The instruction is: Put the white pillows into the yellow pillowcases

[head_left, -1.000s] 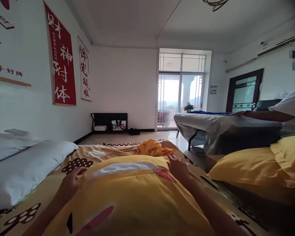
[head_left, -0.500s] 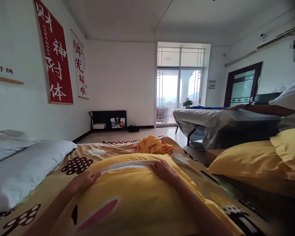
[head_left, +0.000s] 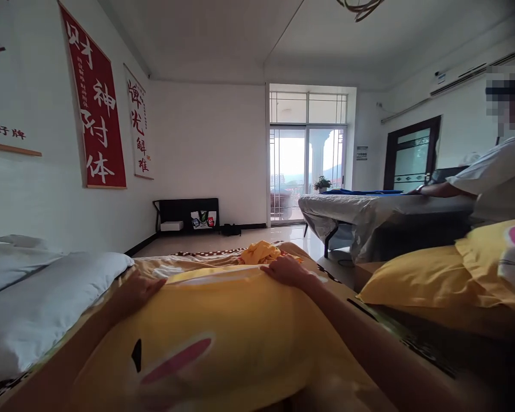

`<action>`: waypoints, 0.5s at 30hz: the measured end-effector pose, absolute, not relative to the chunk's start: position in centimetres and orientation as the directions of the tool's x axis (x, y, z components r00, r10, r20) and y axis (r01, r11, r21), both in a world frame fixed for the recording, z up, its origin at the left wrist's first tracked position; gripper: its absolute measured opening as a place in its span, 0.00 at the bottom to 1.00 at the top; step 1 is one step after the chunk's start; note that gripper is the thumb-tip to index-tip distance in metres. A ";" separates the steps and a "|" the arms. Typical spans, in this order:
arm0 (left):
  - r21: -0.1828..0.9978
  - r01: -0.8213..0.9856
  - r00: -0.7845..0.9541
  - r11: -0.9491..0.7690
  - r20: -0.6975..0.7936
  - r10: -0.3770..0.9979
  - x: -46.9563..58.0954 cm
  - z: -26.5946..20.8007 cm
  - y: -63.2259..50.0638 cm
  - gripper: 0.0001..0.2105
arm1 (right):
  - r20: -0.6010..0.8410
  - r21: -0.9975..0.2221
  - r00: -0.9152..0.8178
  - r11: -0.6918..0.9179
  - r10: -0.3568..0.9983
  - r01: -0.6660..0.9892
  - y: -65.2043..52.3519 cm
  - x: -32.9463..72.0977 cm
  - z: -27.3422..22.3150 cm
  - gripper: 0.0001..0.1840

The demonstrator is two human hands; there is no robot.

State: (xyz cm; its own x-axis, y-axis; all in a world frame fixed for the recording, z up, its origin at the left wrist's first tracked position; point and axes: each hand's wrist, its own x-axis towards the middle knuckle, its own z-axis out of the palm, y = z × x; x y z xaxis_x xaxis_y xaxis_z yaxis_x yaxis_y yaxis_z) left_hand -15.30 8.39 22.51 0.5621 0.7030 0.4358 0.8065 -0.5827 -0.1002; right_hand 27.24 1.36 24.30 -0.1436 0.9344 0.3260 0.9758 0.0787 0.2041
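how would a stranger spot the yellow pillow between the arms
On the patterned bed, look right of the white pillows. The yellow pillow there, unlike the yellow pile at far right, has the left hand and right hand at its far edge.

It looks like a home's room, probably on an upper floor: a soft yellow cotton pillow with a pink-and-black print (head_left: 223, 320) and plump white pillows (head_left: 64, 312) on a tan patterned cloth (head_left: 197, 260), a long red calligraphy scroll (head_left: 95, 109), and tall sliding glass doors (head_left: 321, 157) facing a railed balcony.
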 end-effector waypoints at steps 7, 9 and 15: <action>-0.255 0.848 0.527 -0.466 0.507 0.682 -14.7 22.2 7.3 0.22 | 0.279 0.138 -0.083 0.046 0.957 0.989 -0.3 26.4 21.6 0.20; -0.171 0.847 0.530 -0.504 0.353 0.771 -14.7 19.8 7.1 0.17 | 0.223 0.117 -0.081 0.056 0.971 0.992 -1.0 25.9 19.8 0.21; 0.049 0.931 0.356 -0.363 0.109 0.928 -13.8 17.7 7.6 0.17 | 0.190 0.093 0.071 -0.090 0.979 0.992 -0.1 23.8 18.7 0.27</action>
State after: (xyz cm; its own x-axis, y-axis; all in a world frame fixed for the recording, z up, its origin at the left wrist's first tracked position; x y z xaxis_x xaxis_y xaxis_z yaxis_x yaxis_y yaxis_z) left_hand -13.84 7.55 17.72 0.3559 0.9281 0.1093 0.9307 -0.3626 0.0488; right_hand 23.83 -0.10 18.71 0.0714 0.9792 0.1897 0.9916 -0.0903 0.0926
